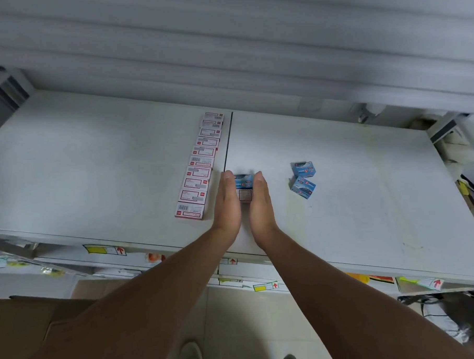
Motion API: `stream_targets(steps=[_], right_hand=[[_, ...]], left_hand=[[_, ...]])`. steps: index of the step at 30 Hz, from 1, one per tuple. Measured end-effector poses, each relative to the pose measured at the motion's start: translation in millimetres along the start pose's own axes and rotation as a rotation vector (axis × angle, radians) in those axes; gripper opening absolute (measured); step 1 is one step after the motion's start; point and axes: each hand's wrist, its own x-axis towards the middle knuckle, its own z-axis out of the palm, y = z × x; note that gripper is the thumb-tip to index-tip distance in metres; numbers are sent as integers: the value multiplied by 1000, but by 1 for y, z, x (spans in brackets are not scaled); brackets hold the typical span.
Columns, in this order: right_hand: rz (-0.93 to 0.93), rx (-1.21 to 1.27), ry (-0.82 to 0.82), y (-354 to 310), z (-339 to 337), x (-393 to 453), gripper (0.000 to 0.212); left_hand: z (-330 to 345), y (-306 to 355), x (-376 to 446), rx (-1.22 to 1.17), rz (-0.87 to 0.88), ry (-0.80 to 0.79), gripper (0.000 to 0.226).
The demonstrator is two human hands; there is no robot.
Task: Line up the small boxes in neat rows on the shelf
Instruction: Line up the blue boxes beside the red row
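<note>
On the pale grey shelf a straight row of several white boxes with red print runs from front to back, just left of the seam. To its right, my left hand and my right hand stand flat on edge, palms facing, pressing small blue boxes between them. Only the tops of these blue boxes show between my fingers. Two more blue boxes lie loose and askew farther right, apart from both hands.
A dark seam divides the shelf into two panels. The shelf's front edge carries price labels with red arrows. A brown cardboard box sits low at the left. My shoes show on the tiled floor below.
</note>
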Motion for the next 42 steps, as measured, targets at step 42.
stream_targets(steps=[42], right_hand=[[-280, -1089, -231, -144, -191, -66, 72]], left_hand=[[16, 98, -101, 1388, 486, -155, 52]])
